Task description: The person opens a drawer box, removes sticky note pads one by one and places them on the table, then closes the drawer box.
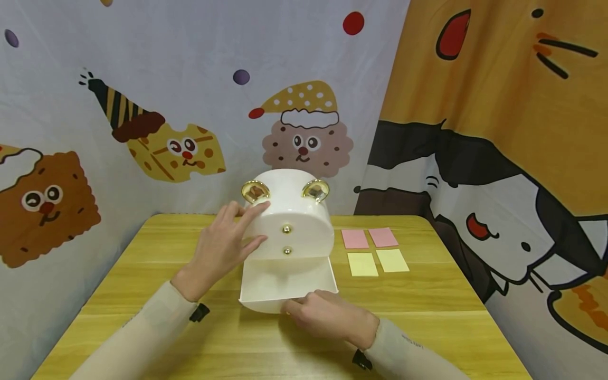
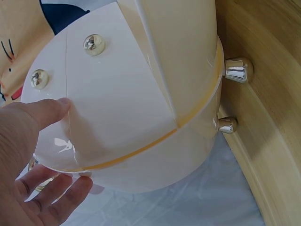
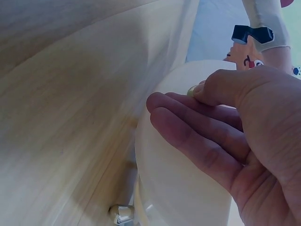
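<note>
A white rounded storage box (image 1: 294, 224) with gold knobs and two gold ear-like ornaments stands on the table, its bottom drawer (image 1: 285, 278) pulled out at the front. My left hand (image 1: 219, 244) is at the box's left side. Its thumb (image 2: 51, 113) rests against the front face, the other fingers beside the curved edge. At the drawer's front, my right hand (image 1: 329, 315) pinches a small gold knob (image 3: 191, 91) between thumb and index finger, the other fingers lying loosely bent. From the head view that knob is hidden behind the hand.
Right of the box lie two pink sticky notes (image 1: 355, 239) and two yellow sticky notes (image 1: 363, 264) on the wooden table (image 1: 418, 316). Behind the table hangs a cartoon-printed curtain (image 1: 294, 47). Gold feet (image 2: 237, 70) show under the box.
</note>
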A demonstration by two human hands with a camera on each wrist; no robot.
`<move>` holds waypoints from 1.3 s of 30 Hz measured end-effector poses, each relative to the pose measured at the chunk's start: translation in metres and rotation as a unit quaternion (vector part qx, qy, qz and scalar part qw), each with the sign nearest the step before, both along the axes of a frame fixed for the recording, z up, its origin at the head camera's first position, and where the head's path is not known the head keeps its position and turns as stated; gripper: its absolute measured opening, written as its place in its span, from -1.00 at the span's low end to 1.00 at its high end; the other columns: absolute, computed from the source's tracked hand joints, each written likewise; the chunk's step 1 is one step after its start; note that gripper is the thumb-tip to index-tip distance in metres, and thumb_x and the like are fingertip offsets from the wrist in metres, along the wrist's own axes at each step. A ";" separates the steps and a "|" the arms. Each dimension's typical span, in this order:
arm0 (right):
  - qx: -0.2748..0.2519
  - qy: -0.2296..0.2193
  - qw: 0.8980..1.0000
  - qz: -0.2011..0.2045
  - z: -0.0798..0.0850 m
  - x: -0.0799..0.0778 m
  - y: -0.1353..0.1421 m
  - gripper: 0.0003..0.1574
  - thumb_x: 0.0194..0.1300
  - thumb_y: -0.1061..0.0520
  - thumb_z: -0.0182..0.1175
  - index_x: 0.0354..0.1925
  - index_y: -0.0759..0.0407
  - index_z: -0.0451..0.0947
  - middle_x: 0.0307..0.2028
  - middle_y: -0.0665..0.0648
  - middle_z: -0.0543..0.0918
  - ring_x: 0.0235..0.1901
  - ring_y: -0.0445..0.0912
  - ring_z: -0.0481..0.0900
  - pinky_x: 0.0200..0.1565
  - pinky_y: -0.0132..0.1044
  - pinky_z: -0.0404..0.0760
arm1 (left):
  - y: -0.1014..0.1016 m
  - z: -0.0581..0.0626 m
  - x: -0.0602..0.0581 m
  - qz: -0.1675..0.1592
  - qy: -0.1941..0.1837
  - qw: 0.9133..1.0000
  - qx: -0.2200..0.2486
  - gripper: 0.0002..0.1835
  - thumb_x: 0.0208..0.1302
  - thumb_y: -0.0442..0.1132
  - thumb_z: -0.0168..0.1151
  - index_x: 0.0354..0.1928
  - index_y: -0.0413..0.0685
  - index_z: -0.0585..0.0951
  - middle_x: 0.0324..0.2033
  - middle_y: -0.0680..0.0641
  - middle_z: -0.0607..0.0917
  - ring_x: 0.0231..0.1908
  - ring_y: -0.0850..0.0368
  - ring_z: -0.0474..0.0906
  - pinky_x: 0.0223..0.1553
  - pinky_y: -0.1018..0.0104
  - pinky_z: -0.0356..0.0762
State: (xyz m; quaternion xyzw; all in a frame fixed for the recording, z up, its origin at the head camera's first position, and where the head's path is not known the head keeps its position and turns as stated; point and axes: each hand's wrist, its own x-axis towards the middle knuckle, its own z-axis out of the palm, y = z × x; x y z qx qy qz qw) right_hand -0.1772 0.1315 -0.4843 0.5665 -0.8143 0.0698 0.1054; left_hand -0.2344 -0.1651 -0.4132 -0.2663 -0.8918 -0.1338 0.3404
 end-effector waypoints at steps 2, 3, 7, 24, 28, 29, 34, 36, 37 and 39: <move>0.001 0.003 1.000 -0.001 0.000 -0.001 0.000 -0.84 0.58 0.24 0.45 0.03 0.05 0.74 -0.45 -0.15 0.73 -0.58 -0.32 0.65 -0.51 -0.57 0.50 | 0.000 0.000 0.000 0.000 -0.001 1.000 0.001 -0.05 0.35 0.04 0.79 0.72 0.27 0.53 -0.06 -0.16 0.58 -0.20 0.00 0.49 -0.53 0.40 0.37; 0.003 0.000 1.000 -0.003 0.000 -0.001 0.000 -0.85 0.58 0.25 0.45 0.02 0.05 0.73 -0.45 -0.15 0.72 -0.57 -0.32 0.65 -0.51 -0.58 0.50 | 0.000 0.000 0.000 -0.001 -0.001 1.000 0.001 -0.05 0.35 0.05 0.79 0.72 0.27 0.53 -0.06 -0.16 0.58 -0.20 0.00 0.49 -0.53 0.40 0.37; 0.013 -0.007 1.000 -0.007 0.002 -0.002 -0.001 -0.88 0.63 0.25 0.40 0.02 0.04 0.73 -0.44 -0.15 0.72 -0.56 -0.33 0.64 -0.51 -0.59 0.48 | 0.000 0.000 0.000 -0.001 0.001 1.000 0.000 -0.04 0.35 0.05 0.79 0.72 0.28 0.52 -0.06 -0.16 0.58 -0.19 0.00 0.49 -0.53 0.40 0.37; 0.002 -0.025 1.000 -0.014 -0.002 -0.016 -0.001 -0.82 0.64 0.26 0.38 0.11 0.07 0.76 -0.41 -0.11 0.76 -0.59 -0.39 0.51 -0.50 -0.63 0.44 | 0.000 0.000 0.000 -0.001 -0.003 1.000 0.002 -0.05 0.35 0.04 0.79 0.72 0.27 0.53 -0.03 -0.18 0.60 -0.17 -0.02 0.53 -0.51 0.38 0.41; -0.004 -0.016 1.000 -0.010 -0.002 -0.020 -0.001 -0.79 0.60 0.27 0.41 0.10 0.06 0.76 -0.43 -0.12 0.74 -0.60 -0.39 0.51 -0.51 -0.65 0.41 | 0.000 0.000 0.000 -0.002 -0.002 1.000 0.006 -0.04 0.35 0.02 0.79 0.72 0.28 0.52 0.00 -0.20 0.61 -0.16 -0.02 0.54 -0.50 0.39 0.42; -0.005 -0.017 1.000 -0.009 -0.001 -0.021 -0.001 -0.79 0.59 0.28 0.41 0.10 0.07 0.75 -0.42 -0.12 0.74 -0.60 -0.39 0.51 -0.51 -0.65 0.41 | 0.000 0.000 0.000 -0.003 -0.001 1.000 0.007 -0.04 0.35 0.02 0.80 0.72 0.28 0.53 0.01 -0.20 0.62 -0.16 -0.03 0.54 -0.51 0.40 0.41; -0.005 -0.030 0.999 -0.010 0.000 -0.024 -0.002 -0.78 0.58 0.28 0.42 0.10 0.08 0.74 -0.43 -0.11 0.74 -0.59 -0.39 0.47 -0.50 -0.66 0.38 | 0.000 0.000 -0.001 -0.007 0.001 1.000 0.011 -0.05 0.34 0.00 0.80 0.72 0.28 0.53 0.11 -0.24 0.65 -0.10 -0.06 0.60 -0.54 0.42 0.39; -0.004 -0.032 0.999 -0.013 0.001 -0.025 -0.002 -0.76 0.58 0.27 0.43 0.13 0.08 0.75 -0.42 -0.11 0.75 -0.58 -0.39 0.47 -0.49 -0.66 0.38 | 0.000 0.000 -0.001 -0.009 0.001 1.000 0.013 -0.05 0.34 0.00 0.80 0.72 0.28 0.54 0.16 -0.25 0.65 -0.06 -0.08 0.63 -0.54 0.43 0.39; -0.005 -0.034 0.999 -0.015 0.001 -0.026 -0.002 -0.76 0.58 0.27 0.42 0.14 0.08 0.75 -0.42 -0.11 0.75 -0.57 -0.39 0.46 -0.49 -0.66 0.37 | 0.000 0.000 -0.001 -0.010 0.001 1.000 0.015 -0.05 0.35 -0.01 0.80 0.72 0.28 0.54 0.18 -0.25 0.65 -0.04 -0.09 0.65 -0.55 0.43 0.39; -0.006 -0.034 0.999 -0.018 0.002 -0.027 -0.002 -0.74 0.58 0.27 0.42 0.15 0.08 0.76 -0.43 -0.10 0.75 -0.58 -0.39 0.45 -0.50 -0.67 0.35 | 0.001 0.000 -0.001 -0.013 0.001 1.000 0.018 -0.05 0.35 -0.02 0.80 0.72 0.28 0.54 0.20 -0.25 0.65 0.00 -0.12 0.67 -0.55 0.43 0.40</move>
